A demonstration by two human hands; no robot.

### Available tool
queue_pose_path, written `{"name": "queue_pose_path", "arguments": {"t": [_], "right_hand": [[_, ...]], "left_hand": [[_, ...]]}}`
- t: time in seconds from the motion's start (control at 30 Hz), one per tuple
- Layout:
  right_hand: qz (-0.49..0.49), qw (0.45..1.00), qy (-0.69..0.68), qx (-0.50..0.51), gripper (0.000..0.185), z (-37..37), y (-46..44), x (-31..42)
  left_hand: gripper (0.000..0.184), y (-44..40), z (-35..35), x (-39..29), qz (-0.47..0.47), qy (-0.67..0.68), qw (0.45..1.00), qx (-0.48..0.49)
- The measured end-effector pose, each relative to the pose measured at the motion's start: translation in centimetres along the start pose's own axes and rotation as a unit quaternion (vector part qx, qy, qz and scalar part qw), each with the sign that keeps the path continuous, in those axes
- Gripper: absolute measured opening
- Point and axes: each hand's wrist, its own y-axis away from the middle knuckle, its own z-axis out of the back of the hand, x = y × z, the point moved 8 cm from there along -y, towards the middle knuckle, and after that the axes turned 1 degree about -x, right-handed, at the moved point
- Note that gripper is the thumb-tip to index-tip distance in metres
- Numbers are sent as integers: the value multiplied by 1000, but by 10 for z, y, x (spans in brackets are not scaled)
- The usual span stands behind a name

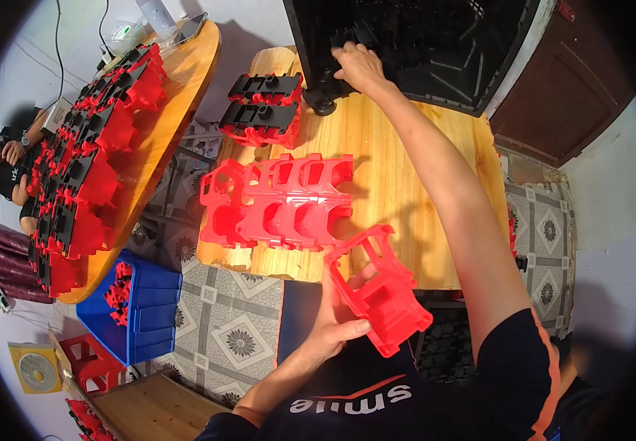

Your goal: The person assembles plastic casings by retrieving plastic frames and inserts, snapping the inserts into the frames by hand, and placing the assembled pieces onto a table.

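Note:
A red plastic frame (388,305) is gripped in my left hand (336,323), in front of my body at the near table edge. My right hand (361,66) reaches to the far side, at the opening of a large black crate (436,51); its fingers are bent over black parts (353,37), and whether they hold one I cannot make out. Other black pieces (322,97) lie on the wood just below that hand. A group of red frames (288,202) stands on the wooden table (399,169). Behind them are red frames topped with black plates (263,116).
On the left, an oval wooden table (186,88) carries rows of red and black assemblies (90,162). A blue bin (152,316) with red pieces stands on the floor below it. Another person (20,158) is at the far left. A fan (37,371) is at lower left.

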Motion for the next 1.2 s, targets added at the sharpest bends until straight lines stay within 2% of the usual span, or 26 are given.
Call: {"name": "queue_pose_path", "arguments": {"t": [0.03,0.1,0.17,0.23,0.33,0.4,0.5,0.57,0.63,0.67,0.73,0.83,0.9,0.97,1.03,1.1,1.2], "right_hand": [[-3,1000,0,2,36,-2,5,-4],[50,995,-37,-79,31,20,24,-12],[82,975,-87,-188,27,83,92,-8],[75,968,-91,-222,26,126,179,-1],[78,975,-48,-201,30,142,288,4],[65,993,-19,-92,32,137,330,9],[53,997,-55,-19,33,174,334,23],[54,995,-72,-42,37,180,332,10],[-66,991,-66,-97,35,177,316,-31],[-64,991,-69,-99,35,161,313,-45],[-98,974,-203,18,31,109,315,-74],[-128,962,-234,58,26,114,304,-68],[-79,967,-240,40,25,118,298,-60],[-117,954,-238,143,28,122,294,-55],[-90,957,-239,135,27,137,297,-41],[-185,908,-373,53,23,171,310,-26],[-114,922,-370,-13,19,270,320,56]], "left_hand": [[124,2,1,0,4,-1,1000,0],[125,7,-2,-5,1,7,1000,19],[122,16,-3,-7,1,19,999,30],[111,26,6,-11,-37,4,999,-14],[109,30,19,-10,-43,-5,999,-33],[109,35,22,-10,-55,-12,998,-37],[107,41,28,-15,-78,-53,995,-32],[109,46,23,-19,-80,-40,996,-23],[109,51,20,-22,-80,-45,996,-13],[109,53,17,-24,-81,-49,996,-5],[109,55,14,-26,-84,-53,995,-2],[106,58,13,-30,-106,-35,994,7],[102,57,4,-36,-126,-16,991,29],[99,57,11,-36,-135,-14,991,17],[98,54,9,-37,-146,0,989,1],[105,54,10,-37,-155,-22,987,-15],[111,51,16,-34,-164,-32,986,-26]]}}
